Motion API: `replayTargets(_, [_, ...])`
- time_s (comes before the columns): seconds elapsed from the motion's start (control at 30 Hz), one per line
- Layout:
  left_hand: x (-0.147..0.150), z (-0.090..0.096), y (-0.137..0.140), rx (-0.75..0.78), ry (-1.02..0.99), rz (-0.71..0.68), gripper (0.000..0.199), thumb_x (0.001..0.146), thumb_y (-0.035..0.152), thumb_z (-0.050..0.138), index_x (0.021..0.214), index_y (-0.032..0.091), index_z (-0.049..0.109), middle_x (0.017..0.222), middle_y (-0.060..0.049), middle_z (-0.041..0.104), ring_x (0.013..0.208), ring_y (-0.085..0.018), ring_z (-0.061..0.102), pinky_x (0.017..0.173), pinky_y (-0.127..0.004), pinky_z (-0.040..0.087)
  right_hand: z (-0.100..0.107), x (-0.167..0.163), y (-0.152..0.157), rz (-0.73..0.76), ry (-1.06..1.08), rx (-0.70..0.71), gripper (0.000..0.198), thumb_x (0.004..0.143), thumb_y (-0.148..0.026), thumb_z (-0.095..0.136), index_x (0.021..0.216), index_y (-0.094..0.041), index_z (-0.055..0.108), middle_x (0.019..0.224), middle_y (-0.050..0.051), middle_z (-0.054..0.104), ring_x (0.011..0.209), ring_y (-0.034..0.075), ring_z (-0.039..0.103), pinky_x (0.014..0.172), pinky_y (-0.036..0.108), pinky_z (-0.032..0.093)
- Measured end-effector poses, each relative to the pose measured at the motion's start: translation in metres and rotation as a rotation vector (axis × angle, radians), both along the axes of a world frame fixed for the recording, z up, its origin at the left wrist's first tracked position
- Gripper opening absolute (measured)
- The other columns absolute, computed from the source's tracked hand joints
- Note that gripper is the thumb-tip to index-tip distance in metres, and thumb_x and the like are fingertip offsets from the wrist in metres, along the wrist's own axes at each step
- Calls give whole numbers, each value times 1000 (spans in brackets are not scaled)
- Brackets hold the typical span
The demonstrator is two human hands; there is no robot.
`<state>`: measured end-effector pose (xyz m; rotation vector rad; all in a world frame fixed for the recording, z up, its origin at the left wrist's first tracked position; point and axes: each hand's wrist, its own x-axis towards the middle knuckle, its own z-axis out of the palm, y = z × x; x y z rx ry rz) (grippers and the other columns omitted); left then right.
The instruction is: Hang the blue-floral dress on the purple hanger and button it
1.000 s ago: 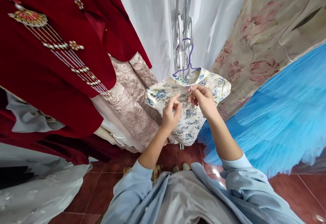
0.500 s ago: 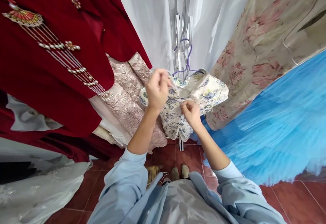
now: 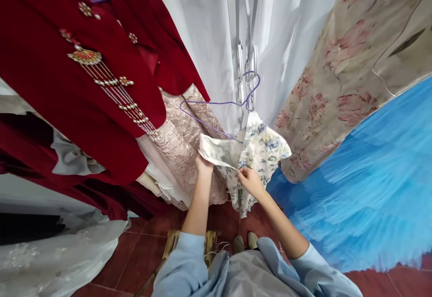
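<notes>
A white blouse with a blue and yellow floral print [image 3: 265,146] hangs partly on a purple wire hanger [image 3: 211,103]. The hanger's left arm is bare, while the blouse's right shoulder is still over its other side. My left hand [image 3: 204,164] grips the blouse's left shoulder, pulled down and away from the wire; its fingertips are partly hidden by the cloth. Lower down at the middle, my right hand [image 3: 249,181] pinches the front edge of the blouse. The hanger hooks onto a white metal hanging strip [image 3: 248,54].
To the left hang a dark red garment with beaded ornaments [image 3: 111,85] and a pink textured garment [image 3: 182,139]. At the right are a beige floral dress [image 3: 337,76] and a blue tulle skirt [image 3: 354,175]. A wooden stool [image 3: 211,243] stands on the red tiled floor [image 3: 135,261].
My left hand has drawn the blouse's left shoulder off the hanger and down. The hanger's left arm now shows bare. My right hand stays at the blouse's front.
</notes>
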<state>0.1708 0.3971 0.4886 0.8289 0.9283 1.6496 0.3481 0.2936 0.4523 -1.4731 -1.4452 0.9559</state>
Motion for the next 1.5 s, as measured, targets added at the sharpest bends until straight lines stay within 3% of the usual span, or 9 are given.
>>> replayTargets(0.17, [47, -28, -63, 72, 327, -189, 34, 92, 51, 63, 87, 18, 63, 62, 2, 54, 58, -13, 52, 60, -24, 43, -1, 17, -14, 46, 62, 183, 55, 75, -34, 72, 127, -22, 58, 120, 10, 70, 100, 27, 66, 87, 38, 51])
replayTargets(0.3, [72, -11, -89, 319, 789, -358, 32, 101, 43, 51, 91, 18, 68, 81, -4, 66, 75, -16, 60, 74, -27, 48, 15, 30, -20, 137, 108, 197, 21, 87, -31, 57, 101, -18, 65, 95, 6, 71, 90, 24, 64, 85, 36, 51])
replayTargets(0.4, [78, 4, -88, 408, 787, -348, 27, 97, 43, 60, 106, 19, 69, 94, -7, 68, 93, -20, 63, 90, -31, 49, 30, 47, -27, 106, 103, 161, 28, 96, -39, 51, 84, -18, 63, 78, 3, 66, 74, 20, 60, 72, 32, 50])
replayTargets(0.5, [79, -2, -86, 342, 621, -649, 53, 85, 49, 74, 128, 21, 62, 115, -10, 68, 106, -24, 64, 95, -34, 51, 49, 70, -41, 174, 97, 235, 26, 97, -38, 53, 90, -19, 68, 85, 3, 71, 79, 21, 64, 75, 31, 51])
replayTargets(0.63, [72, -26, -96, 88, 643, -987, 41, 82, 53, 76, 102, 17, 75, 100, -9, 75, 89, -24, 68, 83, -34, 55, 74, 107, -56, 51, -33, 407, 21, 95, -28, 55, 98, -23, 74, 91, 4, 76, 82, 21, 71, 74, 29, 54])
replayTargets(0.83, [26, -29, -92, 92, 915, -785, 25, 91, 36, 63, 94, 17, 79, 91, -4, 77, 85, -22, 68, 80, -29, 51, 84, 153, -59, -306, -112, 629, 16, 90, -29, 63, 92, -24, 78, 89, 6, 79, 77, 22, 73, 69, 30, 56])
replayTargets(1.03, [-32, 17, -66, 344, 733, -386, 17, 79, 34, 79, 72, 19, 75, 76, -5, 68, 69, -16, 61, 65, -27, 49, 77, 159, -49, -403, -65, 641, 14, 88, -33, 69, 88, -22, 78, 87, 6, 78, 76, 23, 72, 69, 32, 56])
replayTargets(1.27, [2, 92, -61, 444, 435, -575, 39, 77, 54, 83, 67, 18, 71, 139, -14, 59, 112, -30, 67, 92, -45, 57, 69, 163, -28, -622, 45, 604, 29, 85, -45, 70, 75, -19, 71, 70, 3, 66, 66, 19, 61, 63, 31, 51])
replayTargets(1.5, [33, 105, -30, 210, 493, -287, 27, 78, 41, 81, 74, 17, 69, 70, 0, 64, 65, -13, 59, 56, -20, 45, 61, 191, 20, -625, -45, 601, 30, 86, -44, 66, 70, -18, 65, 72, 2, 61, 70, 19, 58, 70, 34, 51])
